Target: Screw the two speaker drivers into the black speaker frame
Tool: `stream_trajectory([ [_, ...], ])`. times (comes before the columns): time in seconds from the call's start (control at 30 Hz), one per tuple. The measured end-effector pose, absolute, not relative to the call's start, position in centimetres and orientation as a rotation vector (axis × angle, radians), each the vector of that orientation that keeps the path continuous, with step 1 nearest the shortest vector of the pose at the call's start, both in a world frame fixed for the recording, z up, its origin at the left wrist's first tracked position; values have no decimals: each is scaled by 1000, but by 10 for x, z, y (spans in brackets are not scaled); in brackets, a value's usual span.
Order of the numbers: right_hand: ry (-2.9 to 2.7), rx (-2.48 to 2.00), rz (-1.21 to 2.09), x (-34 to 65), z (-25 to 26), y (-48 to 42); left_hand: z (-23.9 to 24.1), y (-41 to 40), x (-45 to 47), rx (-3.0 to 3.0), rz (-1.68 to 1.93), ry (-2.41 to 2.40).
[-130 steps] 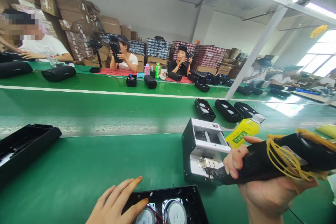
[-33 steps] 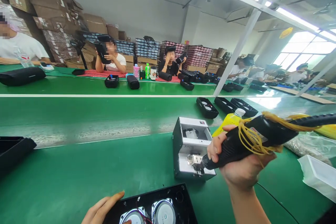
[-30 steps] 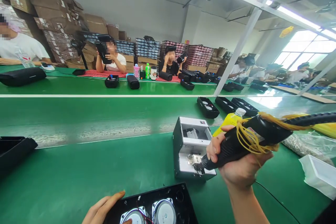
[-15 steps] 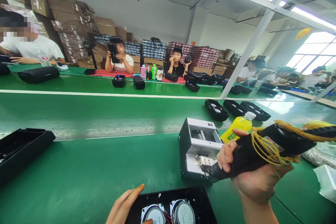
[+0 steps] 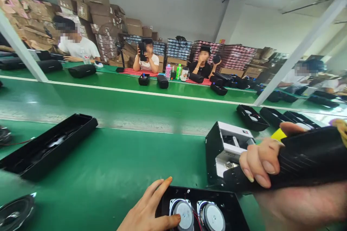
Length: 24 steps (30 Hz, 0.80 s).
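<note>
The right hand [image 5: 287,184] is wrapped tightly around a black electric screwdriver [image 5: 292,160], fingers curled over its ribbed barrel, the tool lying nearly level with its nose pointing left toward a small black-and-white screw feeder box [image 5: 226,149] on the green bench [image 5: 108,173]. The nose end sits just in front of the feeder's open face; whether it touches cannot be told. The left hand [image 5: 150,213] lies flat and open, gripping nothing, its fingertips resting on the near-left corner of a black speaker panel [image 5: 206,211] and touching the rim of the left of two round speaker drivers [image 5: 184,213]. The panel lies at the bottom edge of the view, just in front of the feeder. A long black speaker housing [image 5: 48,146] lies well apart to the left, and a loose speaker cone [image 5: 16,211] sits at the lower left corner. Across the conveyor belt [image 5: 121,106], seated people handle black speakers
</note>
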State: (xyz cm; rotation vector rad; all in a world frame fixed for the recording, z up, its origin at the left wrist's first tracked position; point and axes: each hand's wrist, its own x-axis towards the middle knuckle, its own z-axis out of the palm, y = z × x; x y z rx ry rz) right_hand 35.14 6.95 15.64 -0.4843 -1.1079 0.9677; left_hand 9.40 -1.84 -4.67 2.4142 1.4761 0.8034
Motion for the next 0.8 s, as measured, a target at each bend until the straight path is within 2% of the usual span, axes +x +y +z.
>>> stream_trajectory([
  [0.33,-1178,-392,1381,268,108,69,-50,-16,82,2559,734,1267],
  [0.63,-1231,-442,1366,255,87,73,-27,-18,83,2555,612,1273],
  [0.8,-1191,-472,1354,256,87,74,-21,-21,92,2449,734,1299],
])
